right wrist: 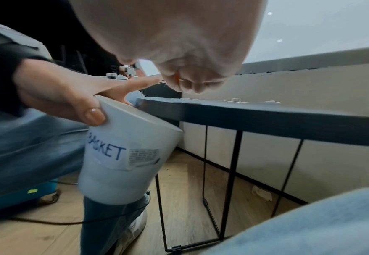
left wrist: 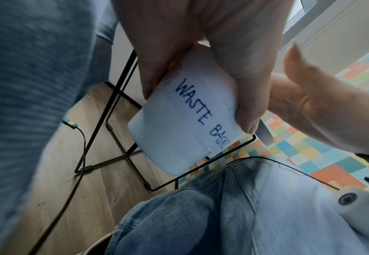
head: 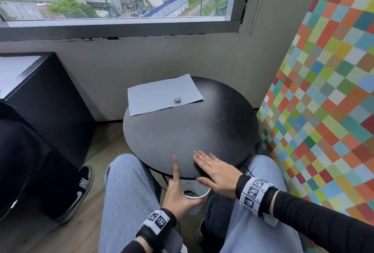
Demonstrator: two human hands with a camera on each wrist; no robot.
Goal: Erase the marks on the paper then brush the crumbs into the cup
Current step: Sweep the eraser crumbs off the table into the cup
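White cup, half hidden under the black counter edge, sits gripped in your left hand; dark crumbs probably inside. Your right hand lies flat, empty.

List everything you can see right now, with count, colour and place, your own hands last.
Paper: one, pale blue-grey, far side of the table.
Eraser: one, grey, lying on the paper.
Table: one, round, black, in front of the knees.
Cup: one, white, labelled WASTE BASKET, held below the table's near edge, dark crumbs inside.
Cabinet: one, black, left of the table.
Shoe: one, black and grey, on the floor at left.
Left hand: grips the cup.
Right hand: flat, fingers straight, at the table's near edge above the cup.
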